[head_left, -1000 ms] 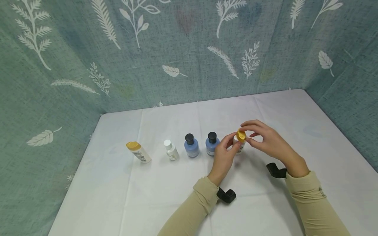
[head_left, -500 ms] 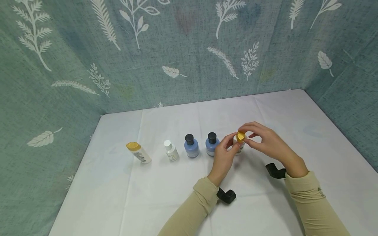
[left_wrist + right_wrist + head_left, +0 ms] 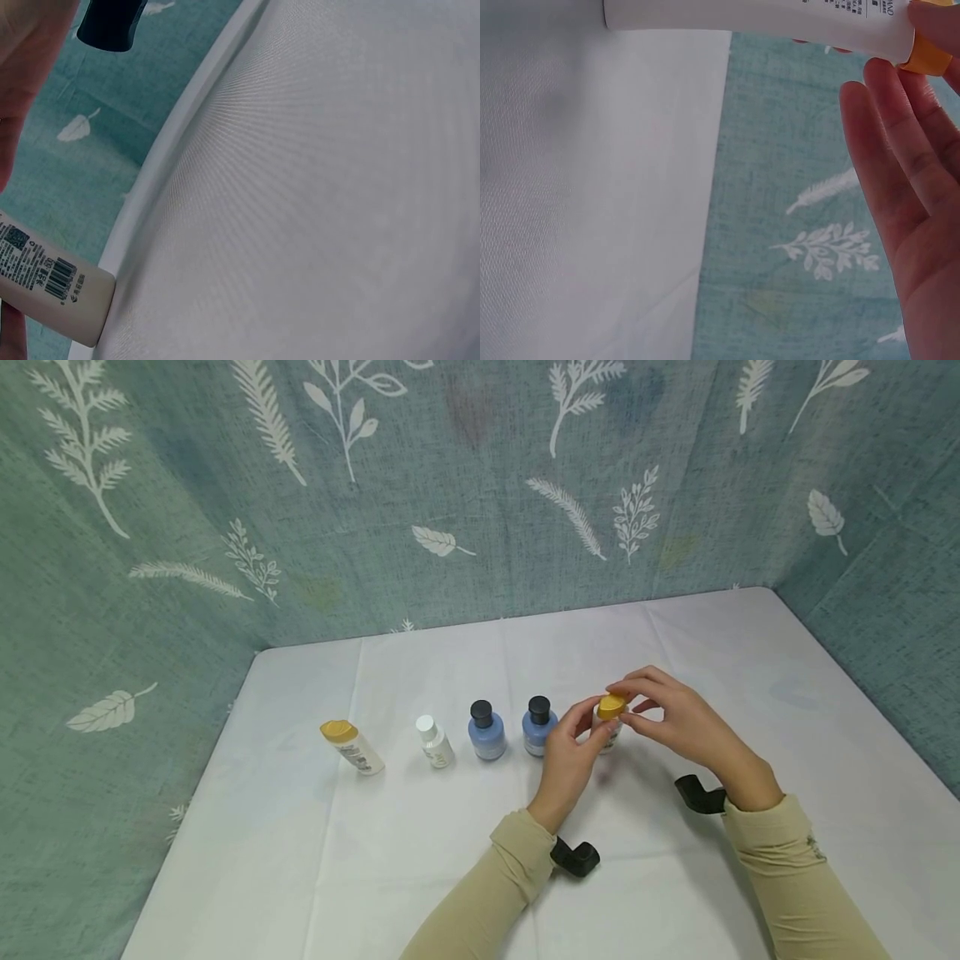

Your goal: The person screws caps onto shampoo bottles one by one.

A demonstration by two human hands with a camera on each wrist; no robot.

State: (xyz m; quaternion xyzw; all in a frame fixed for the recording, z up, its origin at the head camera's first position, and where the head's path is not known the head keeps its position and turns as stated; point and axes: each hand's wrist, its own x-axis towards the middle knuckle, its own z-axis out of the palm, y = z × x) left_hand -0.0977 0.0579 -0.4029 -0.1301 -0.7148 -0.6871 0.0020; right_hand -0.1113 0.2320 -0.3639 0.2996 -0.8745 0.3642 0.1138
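Observation:
A white bottle [image 3: 612, 741] with a yellow cap [image 3: 611, 707] stands upright at the right end of a row of bottles. My left hand [image 3: 566, 764] grips the bottle's body from the left, partly covering it. With thumb and fingertips, my right hand [image 3: 678, 718] pinches the cap from the right. Printed text and a barcode show on the bottle [image 3: 49, 281] in the left wrist view, its base against the table. In the right wrist view, the thumb and a finger hold the cap [image 3: 928, 54], while other fingers [image 3: 889, 112] extend below it.
Left of my hands stand two blue bottles with black caps [image 3: 539, 710] [image 3: 487, 737], a small white bottle [image 3: 437, 747] and another white bottle with a yellow cap [image 3: 352, 748]. The white table [image 3: 420, 852] meets a green leaf-patterned curtain [image 3: 480, 510] behind.
The yellow cap has turned a little between my right fingers, which shifted slightly with it. My left hand and the other bottles have stayed in place.

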